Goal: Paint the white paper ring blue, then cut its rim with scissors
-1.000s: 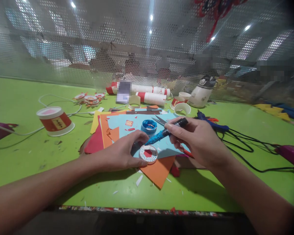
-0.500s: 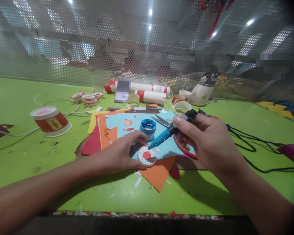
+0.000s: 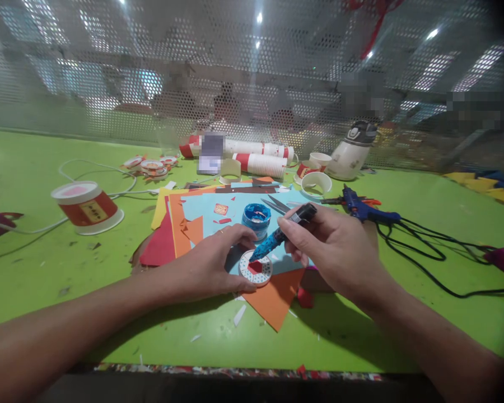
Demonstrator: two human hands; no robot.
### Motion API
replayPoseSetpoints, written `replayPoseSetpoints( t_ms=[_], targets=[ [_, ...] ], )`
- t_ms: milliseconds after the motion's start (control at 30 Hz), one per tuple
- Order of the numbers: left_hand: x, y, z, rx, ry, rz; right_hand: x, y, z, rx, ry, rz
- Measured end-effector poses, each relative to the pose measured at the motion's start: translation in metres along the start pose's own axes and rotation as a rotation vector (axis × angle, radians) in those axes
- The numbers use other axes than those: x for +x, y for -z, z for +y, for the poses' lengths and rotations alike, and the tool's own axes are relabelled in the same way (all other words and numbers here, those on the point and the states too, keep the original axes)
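Observation:
A small white disc with a red centre and blue dots is held at its left side between the thumb and fingers of my left hand. My right hand grips a blue-stained marker with a black end, its tip at the upper left part of the disc. Just behind the disc sits an open blue jar on light blue paper. Scissors lie partly hidden behind my right hand.
A red and white paper cup stands at left. On the right lies a blue glue gun with black cords. Farther back are stacked cups, a cut cup ring and a white bottle. Orange paper lies under the disc.
The marker tip has moved left across the disc, and my right hand has shifted left and slightly down. The glue gun is now more visible. My left hand keeps its hold.

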State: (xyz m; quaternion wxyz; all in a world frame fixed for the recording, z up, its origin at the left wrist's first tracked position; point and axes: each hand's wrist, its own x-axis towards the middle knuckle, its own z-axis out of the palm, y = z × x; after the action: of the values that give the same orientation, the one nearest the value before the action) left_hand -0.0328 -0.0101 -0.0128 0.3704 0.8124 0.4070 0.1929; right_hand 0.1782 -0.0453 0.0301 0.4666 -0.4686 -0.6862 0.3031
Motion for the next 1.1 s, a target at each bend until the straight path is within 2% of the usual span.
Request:
replayPoseSetpoints(
  t_ms=[200,533,767,1100],
  targets=[
    [0.0002,-0.0004,-0.0001,0.004,-0.037,-0.002,0.0003,-0.0027,-0.0002,-0.016,0.008,-0.043],
    [0.0001,0.0024,0.0081,-0.039,0.001,-0.022,-0.002,-0.0017,0.0023,-0.086,-0.01,-0.06],
    [0.0,0.0014,0.006,-0.051,-0.052,-0.003,-0.0026,-0.0019,0.0025,-0.113,-0.016,-0.05],
    [0.0011,0.0016,0.0048,-0.047,-0.056,-0.011,-0.0058,-0.0095,0.0021,-0.218,0.062,-0.021]
  ],
)
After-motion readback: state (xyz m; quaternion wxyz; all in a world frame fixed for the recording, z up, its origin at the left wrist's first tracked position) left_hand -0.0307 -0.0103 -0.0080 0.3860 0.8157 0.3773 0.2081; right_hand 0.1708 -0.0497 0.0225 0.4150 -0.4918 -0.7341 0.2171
